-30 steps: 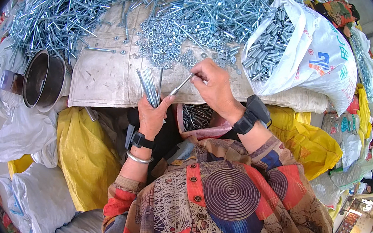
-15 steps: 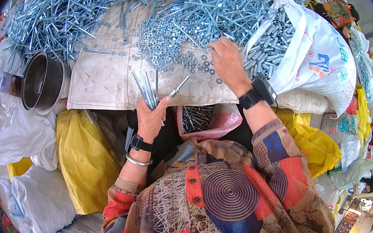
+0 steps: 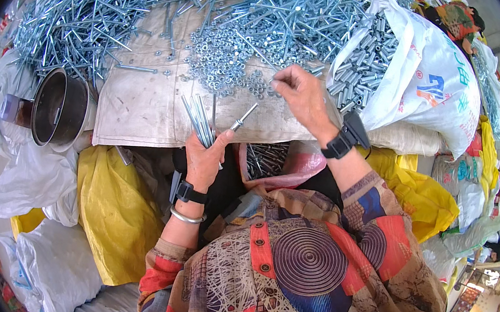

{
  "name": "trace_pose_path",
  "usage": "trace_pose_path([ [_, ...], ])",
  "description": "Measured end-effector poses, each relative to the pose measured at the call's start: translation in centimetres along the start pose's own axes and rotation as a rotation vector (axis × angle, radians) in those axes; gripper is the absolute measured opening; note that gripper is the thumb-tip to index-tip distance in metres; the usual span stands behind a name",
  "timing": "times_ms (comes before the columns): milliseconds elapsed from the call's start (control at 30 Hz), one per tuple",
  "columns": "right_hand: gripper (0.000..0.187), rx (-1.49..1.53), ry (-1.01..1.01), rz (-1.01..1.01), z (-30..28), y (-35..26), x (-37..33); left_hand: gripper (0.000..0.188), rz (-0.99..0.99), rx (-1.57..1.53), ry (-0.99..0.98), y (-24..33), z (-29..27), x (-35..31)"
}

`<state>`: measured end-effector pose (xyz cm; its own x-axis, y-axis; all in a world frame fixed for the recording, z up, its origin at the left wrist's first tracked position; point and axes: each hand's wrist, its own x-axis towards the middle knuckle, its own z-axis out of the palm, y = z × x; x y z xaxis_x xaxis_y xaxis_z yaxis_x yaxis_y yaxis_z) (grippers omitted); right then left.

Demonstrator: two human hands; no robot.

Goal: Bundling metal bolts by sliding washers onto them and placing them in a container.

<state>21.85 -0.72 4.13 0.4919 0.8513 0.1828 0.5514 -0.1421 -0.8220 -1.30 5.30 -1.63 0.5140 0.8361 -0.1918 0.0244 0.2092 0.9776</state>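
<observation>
My left hand [image 3: 203, 162] is closed round a bundle of long, thin silvery bolts [image 3: 197, 118]. Between its thumb and forefinger one more bolt [image 3: 244, 116] stands tilted, with a sleeve on its lower part. My right hand [image 3: 301, 95] hovers over the right edge of a pile of small nuts [image 3: 211, 59], its thumb and forefinger pinched together. Whatever lies between those fingertips is too small to make out. The hand hides the loose washers beneath it.
Heaps of long bolts [image 3: 83, 20] cover the cloth-topped surface [image 3: 138, 112] at the back. On the right lies a white sack [image 3: 422, 83] spilling metal sleeves [image 3: 365, 64]. A dark pan [image 3: 58, 108] stands at left; a pink bag [image 3: 298, 164] of assembled bolts sits below the edge.
My right hand has come slightly nearer and lower over the washers, its fingers curling into a pinch. My left hand stays almost in place with its bolts.
</observation>
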Motion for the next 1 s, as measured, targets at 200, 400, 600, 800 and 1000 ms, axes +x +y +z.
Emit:
trace_pose_path([
  [200, 0.016, 0.282, -0.045, 0.009, 1.7, -1.0, -3.1, 0.027, -0.011, -0.105, 0.007, 0.4, 0.9, -0.9],
  [400, 0.014, 0.127, 0.020, -0.183, 1.0, -2.2, -4.2, 0.026, -0.013, -0.155, 0.015, 0.4, 1.4, -1.8],
  [600, 0.022, -0.187, 0.014, -0.559, 0.6, -1.9, -4.8, 0.026, 0.020, -0.116, 0.045, 1.1, 2.0, -2.5],
  [800, 0.027, -0.187, 0.109, -0.614, 0.6, -1.6, -5.7, 0.028, 0.051, 0.057, 0.075, 1.4, 2.3, -2.9],
  [1000, 0.024, -0.089, 0.118, -0.564, 0.6, -1.3, -6.2, 0.029, 0.049, 0.101, 0.075, 1.6, 2.6, -3.0],
])
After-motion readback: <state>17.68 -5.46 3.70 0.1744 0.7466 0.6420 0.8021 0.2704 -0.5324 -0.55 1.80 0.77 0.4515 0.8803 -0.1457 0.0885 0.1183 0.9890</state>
